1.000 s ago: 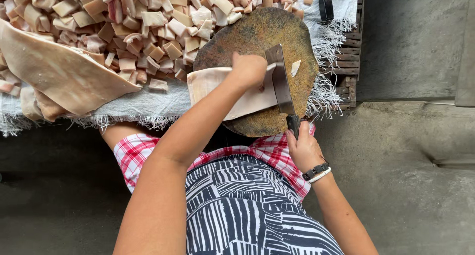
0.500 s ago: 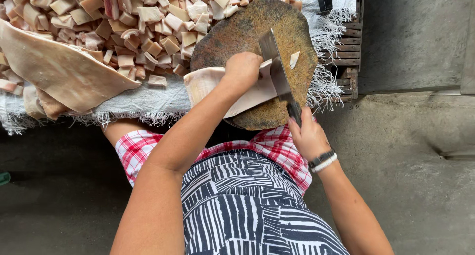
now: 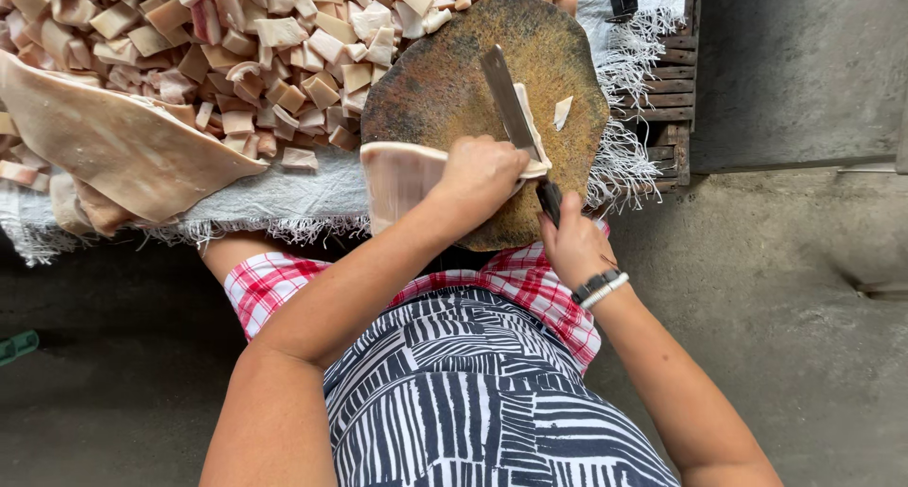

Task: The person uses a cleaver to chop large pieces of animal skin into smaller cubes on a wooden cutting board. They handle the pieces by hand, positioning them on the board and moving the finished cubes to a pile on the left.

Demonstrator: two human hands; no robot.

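pile of cut pieces (image 3: 218, 47): huge heap of pale and pinkish chunks filling everything from about 9 to 12 o'clock of the board, lying on a frayed white cloth (image 3: 284, 203). One big uncut sheet of skin (image 3: 113, 147) sits over at 9 o'clock, draped off the cloth's edge.

chopping board (image 3: 445, 80): round, dark, worn wood slab. Bare top is mostly clear apart from one little offcut (image 3: 562, 112) at about 2 o'clock from the board's middle.

slab being cut (image 3: 402, 175): pale strip of skin and fat lying at the near edge of the board, around 6 o'clock. Long axis runs roughly 9 to 3 o'clock, with the cut end toward the blade and the free end toward 9.

cleaver (image 3: 506, 95): blade's long axis runs about 11 to 5 o'clock, tip away from the person, handle toward them, edge down at the slab's right end.

left hand (image 3: 482, 175): curled down flat on the slab, pinning it, fingers right next to the blade.

right hand (image 3: 567, 246): closed in a fist around the dark handle, at about 5 o'clock off the board.

what could go wrong imo: those fingertips are touching distance from the edge, and greasy skin can slide, so a slip puts the blade on the knuckles. The slab also hangs partly over the board's near rim, so it might shift or tip mid-cut.
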